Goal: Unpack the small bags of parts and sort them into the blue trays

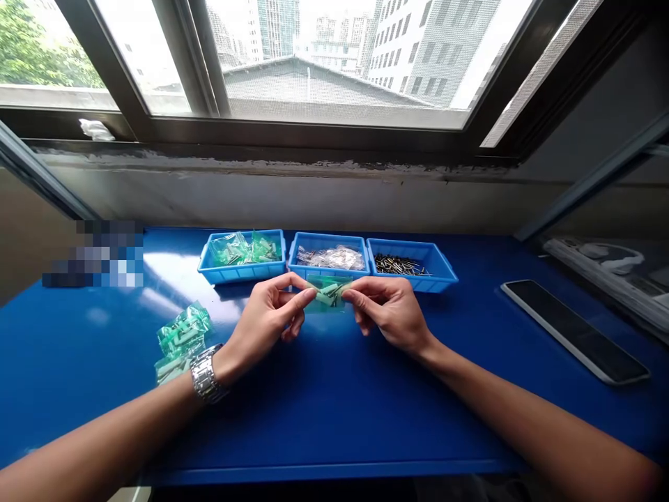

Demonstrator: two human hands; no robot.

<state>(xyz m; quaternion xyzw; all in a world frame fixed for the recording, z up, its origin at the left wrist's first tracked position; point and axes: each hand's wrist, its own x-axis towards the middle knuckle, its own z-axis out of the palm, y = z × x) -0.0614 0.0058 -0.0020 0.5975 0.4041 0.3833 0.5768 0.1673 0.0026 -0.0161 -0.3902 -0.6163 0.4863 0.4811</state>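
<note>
Between my two hands, a small green plastic bag (pixel 328 301) is held stretched above the blue table. Pale strips and some thin dark pieces show through it. My left hand (pixel 274 307) pinches its left edge between thumb and forefinger. On the other side, my right hand (pixel 389 307) grips the right edge the same way. Just behind the hands stand three blue bins: the left bin (pixel 245 275) with green bags, the middle bin (pixel 318 272) with clear packets, the right bin (pixel 442 272) with thin dark metal pieces, perhaps screws.
Several filled green bags (pixel 185 331) lie on the blue table (pixel 324 418) beside my left forearm. A dark-screened tablet or phone (pixel 575 331) rests at the right. A blurred-out patch (pixel 104 254) covers something at the far left. A window (pixel 334 70) rises behind the table.
</note>
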